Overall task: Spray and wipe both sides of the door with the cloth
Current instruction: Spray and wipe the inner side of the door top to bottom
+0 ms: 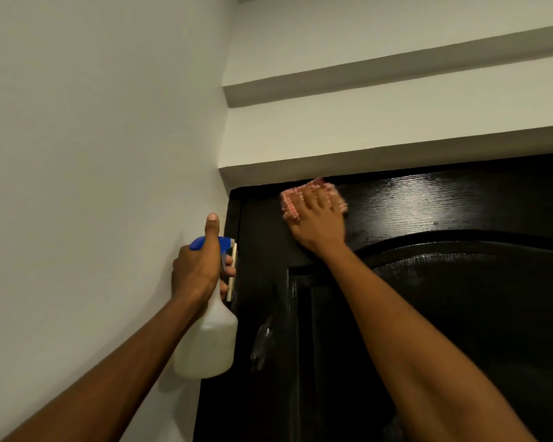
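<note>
A pale wall fills the view from nine to twelve o'clock, and stepped white ledges of the ceiling run across the top toward two o'clock. Below them the door, dark and glossy with a raised arched panel, takes up the lower right; its right and bottom parts are cut off by the frame edge, and a bright glare near one o'clock washes out the grain there. A smeared wet patch on the door's left stile is hard to make out. The spray bottle, translucent white with a blue trigger head, hangs just left of the door edge at about seven o'clock from centre; its neck is hidden inside the left hand, which grips it with fingers curled round the trigger and the thumb pointing straight up. The cloth, pink-and-white checked and slightly blurred, lies flat against the door's top rail close to the upper left corner, mostly covered by the right hand, whose spread fingers press it to the wood; only its edges show at nine and twelve o'clock of that hand.
</note>
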`<action>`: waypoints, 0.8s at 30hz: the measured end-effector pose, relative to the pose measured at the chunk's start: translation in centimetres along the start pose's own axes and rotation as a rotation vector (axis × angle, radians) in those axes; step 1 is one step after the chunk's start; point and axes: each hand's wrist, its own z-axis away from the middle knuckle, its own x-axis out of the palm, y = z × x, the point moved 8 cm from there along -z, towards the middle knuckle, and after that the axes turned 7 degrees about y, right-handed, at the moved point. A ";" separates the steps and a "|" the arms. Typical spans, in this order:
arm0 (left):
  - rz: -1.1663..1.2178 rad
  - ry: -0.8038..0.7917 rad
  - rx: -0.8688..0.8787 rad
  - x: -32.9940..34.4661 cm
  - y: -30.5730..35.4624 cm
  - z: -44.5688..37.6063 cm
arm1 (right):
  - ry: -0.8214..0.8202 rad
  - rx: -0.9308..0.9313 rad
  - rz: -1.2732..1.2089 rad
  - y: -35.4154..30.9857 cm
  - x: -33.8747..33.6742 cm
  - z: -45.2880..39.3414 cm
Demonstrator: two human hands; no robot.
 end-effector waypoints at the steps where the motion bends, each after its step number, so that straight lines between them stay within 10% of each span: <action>1: 0.001 0.001 -0.007 0.2 -0.1 0.1 | 0.045 0.089 0.011 3.0 -1.0 -0.3; 8: -0.001 0.013 0.022 0.0 -0.1 -0.4 | 0.134 0.493 0.030 10.9 -2.5 0.5; 17: -0.058 0.020 0.025 -1.5 -1.2 1.1 | -0.161 -0.201 -0.085 -9.7 4.0 0.1; 24: -0.090 0.037 -0.050 -2.9 -3.0 3.8 | -0.160 -0.193 -0.098 -12.0 5.1 6.1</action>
